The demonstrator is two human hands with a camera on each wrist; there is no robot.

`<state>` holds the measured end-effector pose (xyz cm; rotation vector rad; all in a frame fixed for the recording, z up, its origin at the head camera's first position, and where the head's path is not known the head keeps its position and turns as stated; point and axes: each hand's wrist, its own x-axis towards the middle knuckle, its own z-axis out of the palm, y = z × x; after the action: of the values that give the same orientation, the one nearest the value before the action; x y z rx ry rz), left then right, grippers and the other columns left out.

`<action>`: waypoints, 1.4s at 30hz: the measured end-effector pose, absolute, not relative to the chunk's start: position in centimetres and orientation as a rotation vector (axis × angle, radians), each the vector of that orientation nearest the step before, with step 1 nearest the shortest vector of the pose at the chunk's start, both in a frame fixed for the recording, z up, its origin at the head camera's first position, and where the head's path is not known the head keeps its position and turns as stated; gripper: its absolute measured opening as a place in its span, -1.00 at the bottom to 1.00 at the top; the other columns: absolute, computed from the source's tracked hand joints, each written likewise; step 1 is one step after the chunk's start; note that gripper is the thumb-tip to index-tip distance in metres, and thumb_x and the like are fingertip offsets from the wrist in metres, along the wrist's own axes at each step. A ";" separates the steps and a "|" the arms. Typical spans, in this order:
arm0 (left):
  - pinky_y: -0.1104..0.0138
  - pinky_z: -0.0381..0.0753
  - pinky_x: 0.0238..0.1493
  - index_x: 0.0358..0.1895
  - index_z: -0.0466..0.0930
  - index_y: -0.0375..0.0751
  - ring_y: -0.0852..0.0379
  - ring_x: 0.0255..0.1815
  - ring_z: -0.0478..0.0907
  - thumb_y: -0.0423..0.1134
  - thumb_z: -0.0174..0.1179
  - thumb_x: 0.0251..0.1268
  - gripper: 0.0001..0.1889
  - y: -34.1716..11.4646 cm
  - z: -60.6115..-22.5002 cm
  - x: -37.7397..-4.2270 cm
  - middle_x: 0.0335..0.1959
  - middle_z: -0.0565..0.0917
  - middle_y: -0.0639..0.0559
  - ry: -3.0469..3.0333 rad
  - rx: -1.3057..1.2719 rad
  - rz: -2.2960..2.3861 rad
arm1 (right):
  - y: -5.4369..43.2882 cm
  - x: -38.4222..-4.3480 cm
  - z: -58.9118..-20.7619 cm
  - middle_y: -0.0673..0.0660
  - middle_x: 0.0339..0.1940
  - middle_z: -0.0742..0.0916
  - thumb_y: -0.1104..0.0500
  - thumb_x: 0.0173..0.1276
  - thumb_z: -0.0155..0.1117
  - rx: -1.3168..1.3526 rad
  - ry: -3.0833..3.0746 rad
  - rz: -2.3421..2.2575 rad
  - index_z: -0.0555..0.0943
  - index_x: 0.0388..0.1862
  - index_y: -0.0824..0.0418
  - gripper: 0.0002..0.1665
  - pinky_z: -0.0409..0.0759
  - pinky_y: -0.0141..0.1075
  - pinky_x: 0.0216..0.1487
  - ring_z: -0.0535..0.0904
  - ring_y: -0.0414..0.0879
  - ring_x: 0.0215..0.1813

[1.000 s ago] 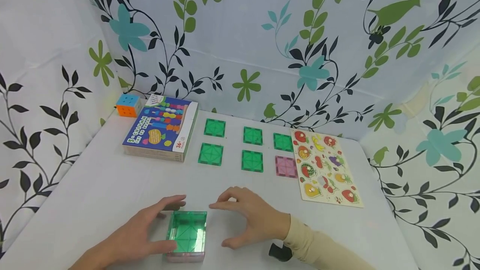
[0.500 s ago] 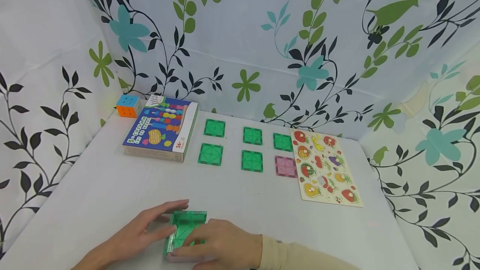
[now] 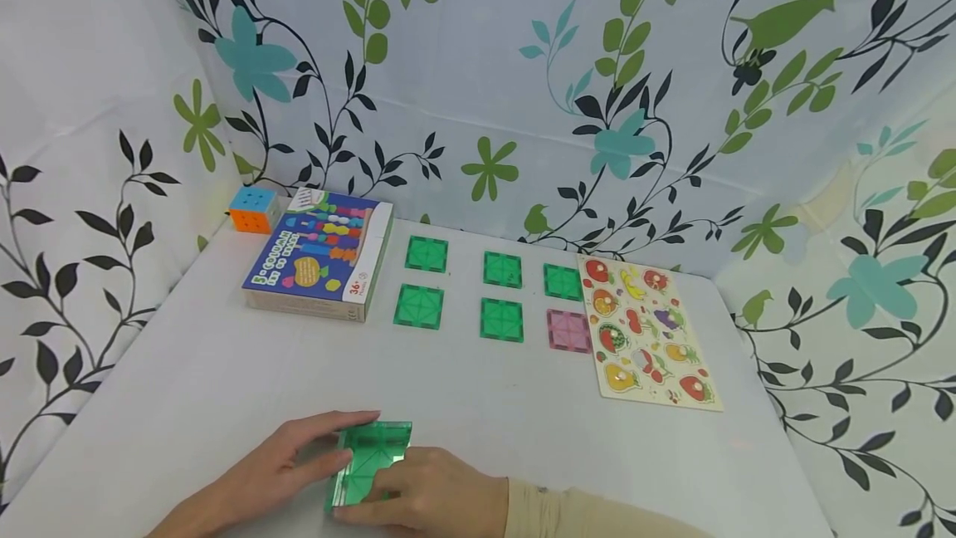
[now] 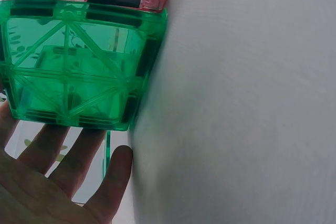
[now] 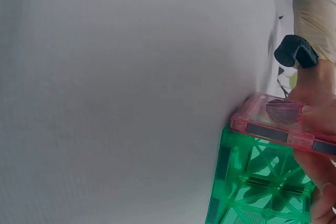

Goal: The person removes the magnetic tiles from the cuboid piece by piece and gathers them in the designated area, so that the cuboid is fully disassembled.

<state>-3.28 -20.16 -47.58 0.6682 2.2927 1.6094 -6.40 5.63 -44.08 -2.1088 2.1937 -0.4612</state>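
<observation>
Near the front of the table stands an open-topped box of green magnetic tiles point(image 3: 369, 445), with a pink magnetic tile point(image 5: 273, 114) upright as its near wall. My left hand point(image 3: 276, 467) holds the box at its far left corner. Its fingers reach round the far side and the thumb lies at the left wall's top edge. The left wrist view has the green left wall point(image 4: 68, 72) close up, fingertips at its far edge. My right hand point(image 3: 433, 492) pinches the pink tile, thumb outside and fingers inside the box; in the head view this hand hides that tile.
Several flat green tiles point(image 3: 418, 306) and one pink tile point(image 3: 569, 331) lie farther back. Right of them is a fruit puzzle board point(image 3: 646, 335). A blue game box point(image 3: 317, 256) and a puzzle cube point(image 3: 254, 210) stand at the back left, before a patterned cloth point(image 3: 463, 65).
My right hand has come left and down from beside the box to its near wall and now pinches the pink tile. My left fingers and thumb have drawn in slightly on the box.
</observation>
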 end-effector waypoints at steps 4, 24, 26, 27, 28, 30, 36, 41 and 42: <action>0.48 0.52 0.30 0.47 0.43 -0.02 0.60 0.40 0.37 -0.26 0.05 0.59 -0.55 -20.1 -47.5 -3.2 0.42 0.56 -0.06 2.326 0.672 1.593 | 5.7 -6.2 -44.3 -0.18 -0.07 0.83 -0.02 0.50 0.30 -2.122 2.201 -0.504 0.61 0.37 -0.01 -0.51 0.43 -0.74 0.14 0.66 -0.48 -0.07; 0.41 0.61 0.25 0.44 0.46 0.04 0.53 0.38 0.44 -0.21 0.10 0.57 -0.56 -19.7 -47.4 -2.9 0.37 0.61 0.00 2.449 0.671 1.529 | 6.9 -4.5 -43.8 -0.22 -0.20 0.77 -0.01 0.42 0.35 -2.245 2.230 -0.636 0.76 0.03 0.01 -0.73 0.36 -0.75 0.02 0.53 -0.48 -0.23; 0.40 0.61 0.25 0.44 0.47 0.05 0.52 0.38 0.44 -0.21 0.11 0.57 -0.56 -19.7 -47.3 -2.9 0.37 0.61 0.01 2.450 0.668 1.525 | 7.1 -4.5 -43.1 -0.20 -0.16 0.79 -0.04 0.39 0.40 -2.232 2.251 -0.680 0.75 0.08 0.00 -0.67 0.34 -0.75 0.00 0.56 -0.46 -0.20; 0.40 0.61 0.25 0.44 0.46 0.06 0.53 0.38 0.44 -0.20 0.10 0.57 -0.56 -19.7 -47.3 -2.9 0.38 0.61 0.01 2.446 0.663 1.524 | 7.2 -4.5 -42.7 -0.19 -0.14 0.80 -0.06 0.38 0.41 -2.220 2.261 -0.705 0.74 0.13 0.00 -0.61 0.32 -0.76 -0.01 0.57 -0.46 -0.19; 0.40 0.61 0.25 0.45 0.46 0.06 0.53 0.38 0.43 -0.20 0.10 0.57 -0.56 -19.7 -47.3 -2.9 0.38 0.61 0.01 2.438 0.660 1.525 | 7.3 -4.6 -42.2 -0.18 -0.12 0.81 -0.08 0.37 0.42 -2.212 2.274 -0.729 0.72 0.18 -0.01 -0.57 0.30 -0.76 -0.02 0.58 -0.45 -0.18; 0.40 0.61 0.25 0.45 0.46 0.05 0.54 0.38 0.43 -0.20 0.10 0.57 -0.55 -19.7 -47.3 -3.0 0.38 0.60 0.00 2.431 0.661 1.528 | 7.5 -5.0 -41.3 -0.18 -0.14 0.81 -0.06 0.36 0.44 -2.184 2.295 -0.787 0.70 0.23 0.01 -0.51 0.26 -0.77 -0.08 0.58 -0.46 -0.18; 0.41 0.59 0.26 0.45 0.45 0.04 0.53 0.39 0.43 -0.21 0.09 0.58 -0.55 -19.7 -47.4 -3.1 0.39 0.60 0.01 2.439 0.697 1.522 | 8.2 -7.1 -39.1 -0.13 -0.29 0.75 0.16 0.30 0.51 -2.093 2.387 -1.011 0.71 0.20 0.09 -0.53 0.34 -0.77 -0.17 0.55 -0.41 -0.29; 0.40 0.60 0.26 0.46 0.44 0.12 0.53 0.39 0.43 -0.20 0.09 0.58 -0.55 -19.7 -47.4 -3.1 0.39 0.60 0.10 2.440 0.690 1.522 | 9.0 -10.1 -37.6 -0.07 -0.29 0.74 0.29 0.26 0.50 -2.017 2.414 -1.176 0.71 0.17 0.19 -0.53 0.49 -0.72 -0.18 0.59 -0.33 -0.30; 0.40 0.60 0.26 0.46 0.44 0.13 0.53 0.40 0.42 -0.20 0.09 0.58 -0.55 -19.7 -47.4 -3.1 0.39 0.60 0.11 2.442 0.682 1.517 | 9.1 -10.8 -37.4 -0.05 -0.28 0.74 0.31 0.26 0.49 -1.977 2.411 -1.208 0.70 0.18 0.21 -0.52 0.51 -0.71 -0.21 0.59 -0.31 -0.31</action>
<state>-3.10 -19.72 -47.37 0.6820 2.4419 1.5172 -10.76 9.08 -37.41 -1.9771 2.4107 -1.2077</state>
